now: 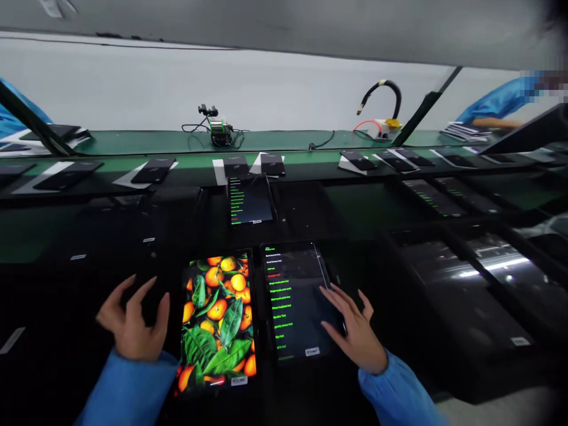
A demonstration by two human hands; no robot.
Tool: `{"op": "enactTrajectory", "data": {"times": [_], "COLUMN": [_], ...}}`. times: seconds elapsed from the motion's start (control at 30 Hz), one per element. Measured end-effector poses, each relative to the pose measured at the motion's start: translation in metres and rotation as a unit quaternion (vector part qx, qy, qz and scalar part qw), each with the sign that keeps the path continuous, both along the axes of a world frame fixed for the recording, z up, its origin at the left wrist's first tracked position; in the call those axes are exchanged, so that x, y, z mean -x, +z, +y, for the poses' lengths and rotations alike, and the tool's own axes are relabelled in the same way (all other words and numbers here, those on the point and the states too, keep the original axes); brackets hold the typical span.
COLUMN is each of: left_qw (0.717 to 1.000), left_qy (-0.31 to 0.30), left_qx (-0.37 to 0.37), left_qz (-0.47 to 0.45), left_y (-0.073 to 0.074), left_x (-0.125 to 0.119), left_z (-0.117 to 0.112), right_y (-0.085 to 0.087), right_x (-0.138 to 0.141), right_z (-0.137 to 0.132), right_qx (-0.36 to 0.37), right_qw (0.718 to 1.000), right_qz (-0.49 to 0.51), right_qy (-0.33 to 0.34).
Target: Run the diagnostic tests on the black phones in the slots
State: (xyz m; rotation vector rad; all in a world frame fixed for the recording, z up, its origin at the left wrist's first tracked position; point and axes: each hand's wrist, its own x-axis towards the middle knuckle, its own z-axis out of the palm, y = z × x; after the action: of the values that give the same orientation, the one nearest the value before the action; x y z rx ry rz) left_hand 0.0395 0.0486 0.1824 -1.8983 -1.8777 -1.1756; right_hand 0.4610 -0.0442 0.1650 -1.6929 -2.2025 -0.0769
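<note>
Two blue sleeves (126, 387) end at left hand (137, 322) and right hand (355, 331), fingers loosely spread on both. Between them lie one fruit-picture tablet (218, 325), bright orange and green, and one test-list tablet (299, 319), black, mostly green-lettered.

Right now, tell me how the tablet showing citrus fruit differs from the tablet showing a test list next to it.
The citrus tablet shows a bright full-screen picture; the test-list tablet shows mostly green text on a dark background. The right hand is over the test-list tablet's right side, while the left hand is beside the citrus tablet, apart from it. Both are lit and lie side by side.
</note>
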Motion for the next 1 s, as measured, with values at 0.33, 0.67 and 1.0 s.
{"op": "enactTrajectory", "data": {"times": [0.33,0.67,1.0], "left_qw": [0.977,0.959,0.961], "left_qy": [-0.057,0.024,0.017], "left_qx": [0.165,0.218,0.215], "left_qz": [0.123,0.178,0.175], "left_y": [-0.028,-0.021,-0.027], "left_x": [0.016,-0.013,-0.020], "left_z": [-0.031,-0.043,-0.022], "right_y": [0.012,0.015,0.010], "right_x": [0.024,0.030,0.011], "right_z": [0.023,0.042,-0.029], "right_qx": [0.020,-0.009,0.013], "right_qw": [0.998,0.999,0.998], "right_qz": [-0.027,-0.002,-0.042], "right_qy": [0.045,0.049,0.039]}}
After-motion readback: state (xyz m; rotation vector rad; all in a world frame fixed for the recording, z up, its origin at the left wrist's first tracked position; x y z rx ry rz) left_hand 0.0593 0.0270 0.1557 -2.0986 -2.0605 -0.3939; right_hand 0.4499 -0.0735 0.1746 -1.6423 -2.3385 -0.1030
